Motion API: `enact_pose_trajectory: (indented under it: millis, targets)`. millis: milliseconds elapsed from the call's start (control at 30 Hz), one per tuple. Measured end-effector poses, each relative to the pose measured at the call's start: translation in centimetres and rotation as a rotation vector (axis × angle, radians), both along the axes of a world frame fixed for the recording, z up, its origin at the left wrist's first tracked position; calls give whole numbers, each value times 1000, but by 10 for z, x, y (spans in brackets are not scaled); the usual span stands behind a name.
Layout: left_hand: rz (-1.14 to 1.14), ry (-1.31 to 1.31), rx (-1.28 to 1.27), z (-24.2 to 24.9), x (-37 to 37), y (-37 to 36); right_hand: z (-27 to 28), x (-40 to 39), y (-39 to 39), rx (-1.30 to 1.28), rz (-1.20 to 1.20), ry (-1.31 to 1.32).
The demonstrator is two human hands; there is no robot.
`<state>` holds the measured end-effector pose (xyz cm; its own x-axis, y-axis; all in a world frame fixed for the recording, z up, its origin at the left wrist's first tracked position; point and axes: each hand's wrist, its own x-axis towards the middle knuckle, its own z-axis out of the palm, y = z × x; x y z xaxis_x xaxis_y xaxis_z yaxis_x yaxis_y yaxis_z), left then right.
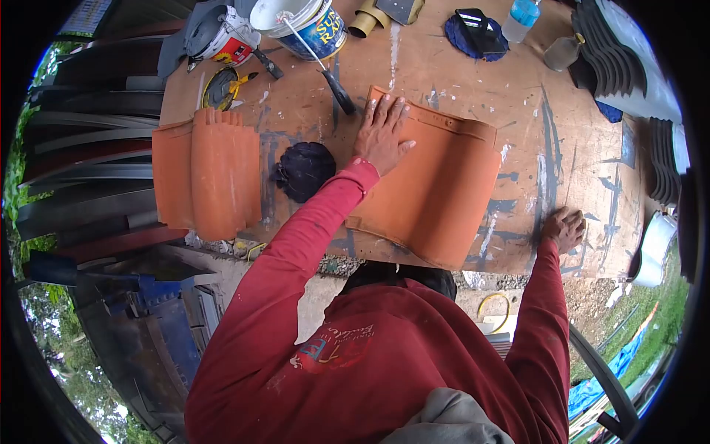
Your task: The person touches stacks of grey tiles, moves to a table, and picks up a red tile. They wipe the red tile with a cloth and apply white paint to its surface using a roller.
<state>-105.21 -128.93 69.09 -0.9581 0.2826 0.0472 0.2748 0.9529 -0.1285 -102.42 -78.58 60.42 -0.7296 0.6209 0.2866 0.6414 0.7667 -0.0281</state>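
A curved orange clay roof tile (436,177) lies on the wooden work table (592,177) in front of me. My left hand (382,133) rests flat on the tile's upper left part, fingers stretched out and holding nothing. To the right of the tile, my right hand (566,228) leans on the table near its front edge, its fingers loosely bent and a little apart. Left of my left forearm sits a crumpled dark cloth (305,172). A stack of similar orange roof tiles (211,174) stands farther left.
At the back are a paint bucket (310,37) with a roller or brush handle (339,92), a smaller paint can (225,44), a yellow-black tool (225,87), a phone (481,33) on dark cloth, a blue-labelled bottle (521,18) and a glass bottle (563,52). Grey roofing sheets (610,55) are stacked right.
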Motion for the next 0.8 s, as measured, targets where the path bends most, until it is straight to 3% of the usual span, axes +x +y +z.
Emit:
enact_pose_trajectory:
  millis: [100,300,400,467,533,633,700,800]
  targets:
    - [116,82,-78,-17,33,-6,2,-2,-4,-14,17,13]
    - [23,-178,292,-41,191,29,-5,-2,2,24,2,-171]
    - [-29,-114,380,-66,257,30,-8,-1,3,81,29,-178]
    - [-185,-123,404,-71,284,10,-6,-4,1,80,33,-174]
    - [-166,-55,589,-66,298,-19,-8,-1,1,130,34,-191]
    - [143,289,596,-39,279,-60,-15,0,7,101,65,-134]
    - [503,304,492,-28,232,-87,3,0,-5,-12,41,-144]
    - [765,343,312,-70,167,-127,16,1,-11,-85,41,-128]
